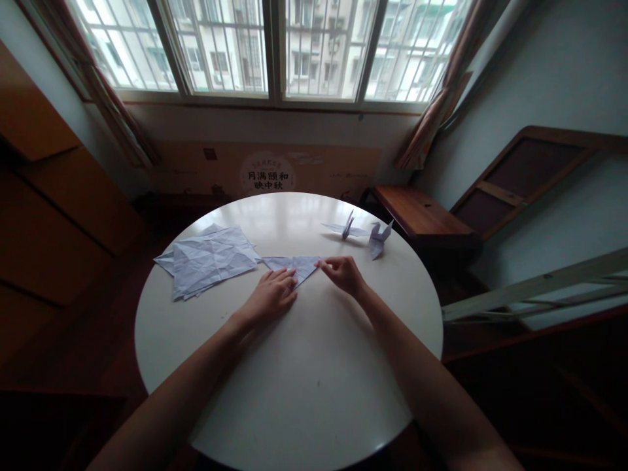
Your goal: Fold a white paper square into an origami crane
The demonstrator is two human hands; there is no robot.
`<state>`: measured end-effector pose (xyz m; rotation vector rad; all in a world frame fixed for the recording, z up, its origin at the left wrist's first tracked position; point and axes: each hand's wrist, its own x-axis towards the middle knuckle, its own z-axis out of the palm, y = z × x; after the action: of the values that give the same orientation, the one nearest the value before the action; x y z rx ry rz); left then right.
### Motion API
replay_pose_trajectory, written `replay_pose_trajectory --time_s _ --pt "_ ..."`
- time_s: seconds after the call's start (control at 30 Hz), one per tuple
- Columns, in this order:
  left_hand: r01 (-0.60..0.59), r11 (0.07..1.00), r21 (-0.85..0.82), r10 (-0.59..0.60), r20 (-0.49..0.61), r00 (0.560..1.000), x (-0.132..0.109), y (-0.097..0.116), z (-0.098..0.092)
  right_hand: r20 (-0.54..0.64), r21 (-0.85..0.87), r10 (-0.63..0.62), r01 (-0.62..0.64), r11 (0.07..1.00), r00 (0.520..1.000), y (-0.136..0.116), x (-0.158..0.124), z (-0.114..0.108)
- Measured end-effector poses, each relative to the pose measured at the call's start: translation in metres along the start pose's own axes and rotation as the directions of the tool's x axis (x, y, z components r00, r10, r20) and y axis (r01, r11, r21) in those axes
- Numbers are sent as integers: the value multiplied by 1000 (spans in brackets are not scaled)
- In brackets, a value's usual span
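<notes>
While the folded paper triangle (pixel 293 266) lies flat at the centre of the frame on the round white surface (pixel 304 392), both hands bear on it. The left hand (pixel 271 296) rests palm down with its fingers spread over the triangle's lower point, released rather than clenched, apparently to pin the sheet so it cannot slide. The right hand (pixel 344 273) has its grip pinched on the triangle's right corner, thumb and fingertips together, seemingly to press or line up a crease. A loose stack of creased sheets (pixel 209 260) sits left of centre, near the left hand but apart from the triangle. Two finished paper cranes (pixel 366 233) stand upright at the upper right of the surface, well clear of the hands.
</notes>
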<state>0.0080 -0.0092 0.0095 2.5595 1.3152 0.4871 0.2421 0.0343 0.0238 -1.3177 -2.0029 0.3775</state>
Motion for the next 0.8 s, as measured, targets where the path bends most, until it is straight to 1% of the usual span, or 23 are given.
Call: replay_pose_trajectory --time_s 0.03,0.1,0.2,0.27,0.33,0.57,0.7,0.8 --pt "-3 1000 3 3 0 1000 0 0 0 51 49 -67 64 997 996 -4 -2 3" --pt "-6 1000 7 6 -5 1000 0 2 0 169 137 -164 142 980 972 -11 -6 11" --pt "0 1000 -1 0 -23 1000 0 4 -1 304 207 -230 172 963 924 -17 -10 18" --pt "-2 1000 -11 1 -32 999 1 5 -1 346 222 -249 179 959 905 -18 -10 19" --pt "-7 1000 -14 6 -29 1000 1 6 -2 355 227 -255 182 957 899 -19 -10 19" --pt "-1 1000 4 1 4 1000 1 5 -3 334 257 -263 181 949 905 -20 -11 20" --pt "-13 1000 19 13 1 1000 0 6 -4 268 242 -227 163 956 936 -16 -10 22" --pt "-32 999 30 32 -6 999 0 7 -8 274 219 -207 148 964 939 -14 -10 21"
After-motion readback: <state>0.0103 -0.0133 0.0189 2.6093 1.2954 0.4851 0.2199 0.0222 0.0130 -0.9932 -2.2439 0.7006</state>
